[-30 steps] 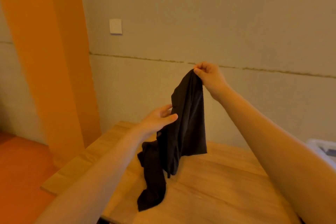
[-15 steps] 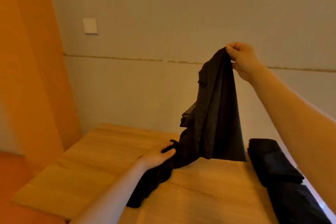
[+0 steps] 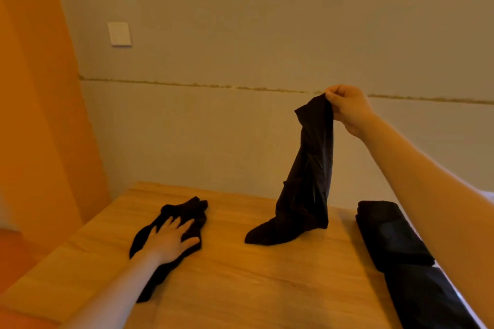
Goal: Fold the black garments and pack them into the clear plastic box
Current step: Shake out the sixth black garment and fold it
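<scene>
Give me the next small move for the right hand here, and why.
Probably lower the right hand to lay the hanging black garment flat on the wooden table. Its grip pinches only the top edge, the bottom end already touches the wood, and the left hand presses flat on the other crumpled black garment, so folding needs it spread first.

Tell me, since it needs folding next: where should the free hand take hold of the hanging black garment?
Take the hanging black garment at its low end on the table, coming from the left: the right hand already pinches its top, and that end trails leftward.
</scene>
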`<state>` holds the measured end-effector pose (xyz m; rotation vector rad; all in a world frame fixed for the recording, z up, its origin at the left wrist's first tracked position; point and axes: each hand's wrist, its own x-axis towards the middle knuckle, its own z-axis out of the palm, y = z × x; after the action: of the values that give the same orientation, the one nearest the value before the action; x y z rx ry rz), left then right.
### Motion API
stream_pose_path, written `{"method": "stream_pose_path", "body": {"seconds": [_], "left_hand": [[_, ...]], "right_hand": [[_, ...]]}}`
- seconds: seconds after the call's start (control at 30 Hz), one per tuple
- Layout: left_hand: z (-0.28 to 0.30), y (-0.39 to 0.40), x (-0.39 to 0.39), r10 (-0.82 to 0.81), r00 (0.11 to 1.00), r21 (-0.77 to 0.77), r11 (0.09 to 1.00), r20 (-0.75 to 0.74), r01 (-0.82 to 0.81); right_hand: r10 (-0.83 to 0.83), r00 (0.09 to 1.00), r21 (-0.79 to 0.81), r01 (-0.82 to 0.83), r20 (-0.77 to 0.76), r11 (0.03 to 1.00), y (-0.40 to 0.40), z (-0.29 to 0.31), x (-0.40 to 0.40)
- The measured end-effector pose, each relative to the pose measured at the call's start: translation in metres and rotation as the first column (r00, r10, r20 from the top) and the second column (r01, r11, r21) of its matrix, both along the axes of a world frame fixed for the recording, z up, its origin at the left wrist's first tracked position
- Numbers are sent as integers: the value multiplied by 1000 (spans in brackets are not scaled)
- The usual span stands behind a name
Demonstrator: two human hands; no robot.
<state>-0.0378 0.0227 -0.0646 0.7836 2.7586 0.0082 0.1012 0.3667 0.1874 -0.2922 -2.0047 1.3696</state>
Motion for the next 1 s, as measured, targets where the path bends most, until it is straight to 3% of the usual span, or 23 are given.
{"method": "stream_pose_path", "body": {"seconds": [0.1,0.17,0.23,0.3,0.4,0.5,0.63,0.73,0.83,0.9,0.93,1.0], "left_hand": [[25,4,3,33,995,-11,999,-95,-35],[62,36,19,-11,990,245,968,-139,45],[110,78,43,-113,993,633,771,37,64],[156,118,65,-278,914,854,506,295,-122],[203,158,74,-439,780,895,222,446,-386],[229,173,68,-374,832,907,70,410,-415],[254,178,66,-328,883,940,69,336,-333],[272,182,74,-349,928,979,190,132,-68],[284,183,80,-328,945,973,218,-3,79],[287,177,78,-350,937,970,232,11,75],[288,172,76,-391,919,958,281,60,57],[285,161,71,-475,854,883,468,211,43]], "right_hand": [[40,999,-15,-40,-6,999,-8,0,-6],[74,997,-5,-74,-4,997,-17,1,-12],[114,993,11,-114,5,993,-28,3,-19],[158,987,13,-158,8,987,-37,6,-24],[199,980,-5,-199,-13,980,-41,10,-21],[180,983,-8,-180,-22,984,-32,11,-9],[200,980,-31,-200,18,979,-16,14,7],[410,904,-76,-403,126,912,-17,22,12],[380,894,42,-400,238,915,-31,32,11],[323,923,54,-341,207,939,-34,39,12],[315,932,51,-328,180,943,-33,41,13],[306,943,48,-315,132,948,-32,45,15]]}}
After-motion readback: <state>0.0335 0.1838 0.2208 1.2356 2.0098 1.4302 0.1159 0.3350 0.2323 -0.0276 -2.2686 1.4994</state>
